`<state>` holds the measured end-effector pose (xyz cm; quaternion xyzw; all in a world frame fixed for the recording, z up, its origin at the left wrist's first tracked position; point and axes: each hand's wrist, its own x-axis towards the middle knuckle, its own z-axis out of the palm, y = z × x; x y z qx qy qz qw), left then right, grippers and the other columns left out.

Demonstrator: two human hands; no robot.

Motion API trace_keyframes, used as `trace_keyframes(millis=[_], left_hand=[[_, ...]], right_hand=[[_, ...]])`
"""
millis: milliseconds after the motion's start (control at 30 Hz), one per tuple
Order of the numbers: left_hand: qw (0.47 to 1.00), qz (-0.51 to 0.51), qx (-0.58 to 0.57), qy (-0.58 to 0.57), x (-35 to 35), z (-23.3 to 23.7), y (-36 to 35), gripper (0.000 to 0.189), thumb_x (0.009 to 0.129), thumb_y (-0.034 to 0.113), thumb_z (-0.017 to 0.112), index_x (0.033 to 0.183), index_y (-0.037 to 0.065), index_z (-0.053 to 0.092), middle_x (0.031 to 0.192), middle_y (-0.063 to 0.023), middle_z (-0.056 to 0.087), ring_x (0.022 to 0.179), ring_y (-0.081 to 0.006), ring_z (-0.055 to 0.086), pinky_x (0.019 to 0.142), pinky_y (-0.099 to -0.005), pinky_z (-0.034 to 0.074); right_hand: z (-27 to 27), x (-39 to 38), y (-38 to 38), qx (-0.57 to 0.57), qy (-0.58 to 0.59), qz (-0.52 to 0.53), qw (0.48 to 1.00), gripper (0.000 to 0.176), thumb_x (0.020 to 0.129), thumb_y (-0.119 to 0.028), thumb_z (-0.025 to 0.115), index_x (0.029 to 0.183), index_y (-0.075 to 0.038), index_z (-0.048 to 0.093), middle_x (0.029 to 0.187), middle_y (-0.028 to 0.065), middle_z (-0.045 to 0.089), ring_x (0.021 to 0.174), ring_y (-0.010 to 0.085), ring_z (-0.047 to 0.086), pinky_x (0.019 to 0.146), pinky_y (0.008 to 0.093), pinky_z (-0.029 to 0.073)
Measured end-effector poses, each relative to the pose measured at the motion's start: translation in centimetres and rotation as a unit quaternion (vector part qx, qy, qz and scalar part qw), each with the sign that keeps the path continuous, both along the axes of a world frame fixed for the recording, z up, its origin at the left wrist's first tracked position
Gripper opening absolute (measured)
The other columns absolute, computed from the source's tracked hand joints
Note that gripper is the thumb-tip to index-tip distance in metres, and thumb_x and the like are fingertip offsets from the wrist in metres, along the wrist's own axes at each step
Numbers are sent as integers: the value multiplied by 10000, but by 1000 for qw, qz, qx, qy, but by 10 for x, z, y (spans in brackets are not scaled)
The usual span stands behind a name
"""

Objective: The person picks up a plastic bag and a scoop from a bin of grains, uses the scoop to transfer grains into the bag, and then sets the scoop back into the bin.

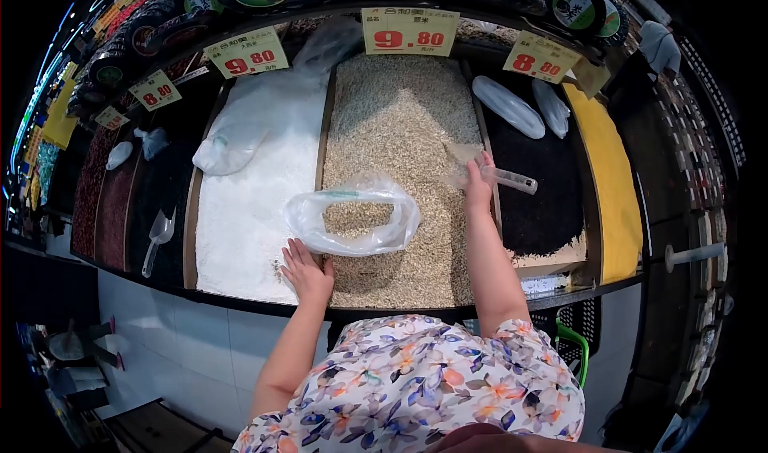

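My right hand (479, 183) is closed on a clear plastic scoop (514, 180) at the right side of the beige grain bin. The scoop's handle points right, over the divider, and its bowl lies over the grain. A translucent plastic bag (404, 217) with a wide round mouth lies across the beige grain (400, 125) and the left divider; grain shows through its opening. Just below the bag's left end, my left hand (307, 275) rests with fingers spread, over the edge of the white bin (256, 221). It holds nothing visible.
A black grain bin (536, 189) with rolled plastic bags (509, 107) is at right, beside a yellow bin (606, 189). Another bag (226, 151) lies on the white contents. Another scoop (158, 237) rests at left. Price cards (411, 31) hang along the back.
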<state>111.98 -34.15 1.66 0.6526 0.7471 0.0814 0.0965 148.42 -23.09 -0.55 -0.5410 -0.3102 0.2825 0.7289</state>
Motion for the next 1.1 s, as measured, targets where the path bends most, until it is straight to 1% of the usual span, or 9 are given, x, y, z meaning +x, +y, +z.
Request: trace_keyframes(millis=[67,167,367,400,467,600,900,967,1100], left_hand=[[1000,-2,6,-15,1,3,0,825,768,321,606,1365,-39,164,1425,-210,166,1324,-393,116,1033,-580,114],[1000,-1,15,-20,-1,-3,0,816,767,310,602,1366,-35,167,1425,-210,166,1322,-396,122,1035,-577,114],[999,2,29,-26,0,-3,-2,788,764,286,598,1361,-32,194,1417,-214,188,1319,-399,131,1038,-569,120],[999,3,30,-25,0,-3,-2,788,764,286,598,1361,-32,194,1417,-214,188,1319,-399,131,1038,-569,120],[999,2,38,-37,-1,-1,-3,770,765,284,597,1355,-32,215,1411,-217,206,1316,-402,140,1038,-567,125],[998,0,48,-37,-1,-2,-3,762,767,291,595,1351,-28,226,1407,-220,216,1312,-403,153,1035,-566,132],[998,-4,55,-26,-2,-5,-4,755,782,297,580,1373,26,196,1416,-207,199,1314,-396,152,1033,-568,133],[998,-4,54,-25,-2,-5,-4,750,782,296,582,1372,30,203,1414,-206,206,1311,-396,161,1030,-572,137],[998,-5,61,-27,-3,-7,-4,739,781,294,582,1369,32,218,1411,-207,215,1309,-395,169,1028,-574,141]], right_hand=[[-12,2,5,-14,61,-2,998,530,825,-113,570,1302,-79,340,1255,115,421,1141,227,430,893,340,395],[32,-15,-11,-55,180,6,982,487,830,-130,570,1279,-102,381,1263,93,416,1157,213,407,852,376,421],[25,-1,-22,-32,292,-13,956,455,840,-168,573,1259,-131,398,1197,86,473,1082,228,482,734,377,485],[22,2,-25,-32,292,-12,956,455,840,-168,573,1259,-131,398,1197,86,473,1082,228,482,734,377,485],[18,7,-34,-34,285,-10,958,412,872,-234,514,1261,-157,402,1214,102,471,1088,317,499,824,468,463],[38,2,-52,-5,336,21,942,374,893,-290,462,1238,-151,421,1248,124,449,1124,347,471,869,544,425],[78,-8,-81,53,319,99,941,382,931,-341,335,1231,-118,418,1244,119,427,1168,316,419,878,579,411],[88,-12,-87,46,358,160,919,440,923,-380,331,1242,-85,401,1282,135,366,1190,289,389,858,618,409],[107,-34,-94,22,326,190,926,470,924,-392,313,1264,-76,383,1258,138,392,1178,289,404,861,583,425]])
